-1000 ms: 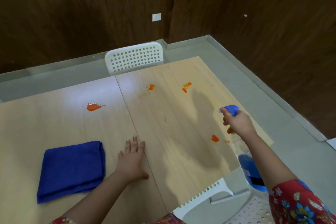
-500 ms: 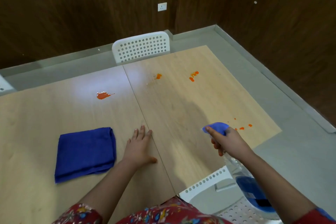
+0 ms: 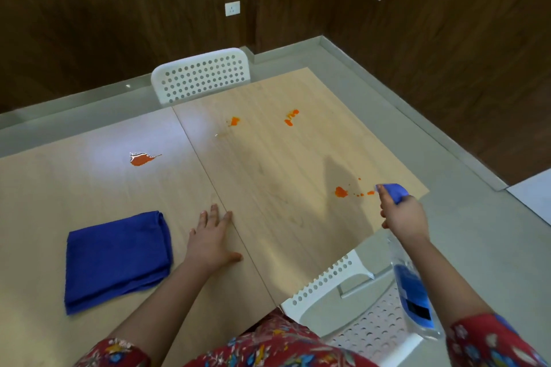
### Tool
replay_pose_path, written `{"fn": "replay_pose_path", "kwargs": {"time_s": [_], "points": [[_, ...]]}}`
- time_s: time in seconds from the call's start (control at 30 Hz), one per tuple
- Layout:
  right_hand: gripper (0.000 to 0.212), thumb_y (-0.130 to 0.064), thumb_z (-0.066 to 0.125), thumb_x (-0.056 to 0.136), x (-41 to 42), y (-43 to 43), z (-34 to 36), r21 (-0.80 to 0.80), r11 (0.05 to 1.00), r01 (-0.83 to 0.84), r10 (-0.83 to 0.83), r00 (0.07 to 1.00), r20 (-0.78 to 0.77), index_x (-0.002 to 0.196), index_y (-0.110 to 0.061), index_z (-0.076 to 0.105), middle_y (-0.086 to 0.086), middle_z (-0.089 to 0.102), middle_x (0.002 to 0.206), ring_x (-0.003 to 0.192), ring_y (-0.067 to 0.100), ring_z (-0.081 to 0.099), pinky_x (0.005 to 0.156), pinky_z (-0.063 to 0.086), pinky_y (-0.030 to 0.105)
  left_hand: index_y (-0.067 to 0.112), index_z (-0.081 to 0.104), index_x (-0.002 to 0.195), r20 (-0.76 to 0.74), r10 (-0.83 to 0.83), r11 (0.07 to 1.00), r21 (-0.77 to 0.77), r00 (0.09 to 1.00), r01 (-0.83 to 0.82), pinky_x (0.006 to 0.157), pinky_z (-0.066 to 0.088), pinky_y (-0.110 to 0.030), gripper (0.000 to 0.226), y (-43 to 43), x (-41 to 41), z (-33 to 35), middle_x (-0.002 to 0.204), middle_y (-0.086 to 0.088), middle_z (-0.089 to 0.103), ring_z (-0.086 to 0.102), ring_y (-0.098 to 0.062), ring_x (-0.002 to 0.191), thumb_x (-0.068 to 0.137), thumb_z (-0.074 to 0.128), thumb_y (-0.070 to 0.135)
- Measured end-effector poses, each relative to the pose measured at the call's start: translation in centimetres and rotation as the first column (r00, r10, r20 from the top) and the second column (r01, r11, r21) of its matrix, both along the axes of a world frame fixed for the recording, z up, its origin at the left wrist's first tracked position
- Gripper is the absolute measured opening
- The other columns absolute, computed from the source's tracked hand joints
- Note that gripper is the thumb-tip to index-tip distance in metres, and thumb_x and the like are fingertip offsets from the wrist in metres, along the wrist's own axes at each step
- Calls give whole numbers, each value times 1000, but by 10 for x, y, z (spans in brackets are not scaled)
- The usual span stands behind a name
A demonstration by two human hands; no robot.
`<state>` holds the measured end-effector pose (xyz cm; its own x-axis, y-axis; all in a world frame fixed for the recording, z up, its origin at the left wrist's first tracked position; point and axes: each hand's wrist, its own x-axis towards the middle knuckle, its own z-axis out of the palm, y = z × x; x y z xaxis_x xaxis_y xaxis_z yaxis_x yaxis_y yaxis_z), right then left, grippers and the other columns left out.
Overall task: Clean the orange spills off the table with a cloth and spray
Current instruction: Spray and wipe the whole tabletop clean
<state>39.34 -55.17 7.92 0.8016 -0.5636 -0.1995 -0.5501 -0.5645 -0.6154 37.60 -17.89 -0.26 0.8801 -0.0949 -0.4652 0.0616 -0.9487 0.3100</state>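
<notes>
The right hand [image 3: 402,214] covers the trigger and neck of the bottle [image 3: 413,292]; its label is too blurred to read. The counter [image 3: 268,188] runs off the left edge and hides the seat of the far chair [image 3: 202,76].

Plain meeting room, wood-panelled walls [image 3: 119,24], laminate table [image 3: 268,158], white perforated chair [image 3: 202,74]

Folded blue cloth [image 3: 117,259], scattered orange spills [image 3: 340,191]
</notes>
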Motion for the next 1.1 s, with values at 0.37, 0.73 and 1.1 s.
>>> {"fn": "replay_pose_path", "kwargs": {"time_s": [0.37,0.73,1.1], "points": [[50,-64,46,89,12,53,19,11,999,32,-33,992,122,77,-18,63,5,68,67,58,25,66,62,52,33,26,36,147,23,60,982,-183,998,-55,109,34,-33,67,25,-4,14,159,0,24,29,-19,143,88,65,39],[27,-35,52,98,33,298,59,491,658,-570,342,808,480,108,-19,70,-2,58,68,46,19,52,49,43,26,11,30,147,133,607,787,32,784,-616,101,39,-44,79,200,-23,13,141,-16,45,39,-36,130,85,68,41],[27,-31,54,95,30,440,59,473,439,-764,419,640,644,96,-5,62,5,61,85,62,20,59,61,47,24,14,49,73,-182,372,733,-544,910,-409,61,34,-29,16,266,-67,101,68,3,50,48,-14,64,63,55,23]]}}
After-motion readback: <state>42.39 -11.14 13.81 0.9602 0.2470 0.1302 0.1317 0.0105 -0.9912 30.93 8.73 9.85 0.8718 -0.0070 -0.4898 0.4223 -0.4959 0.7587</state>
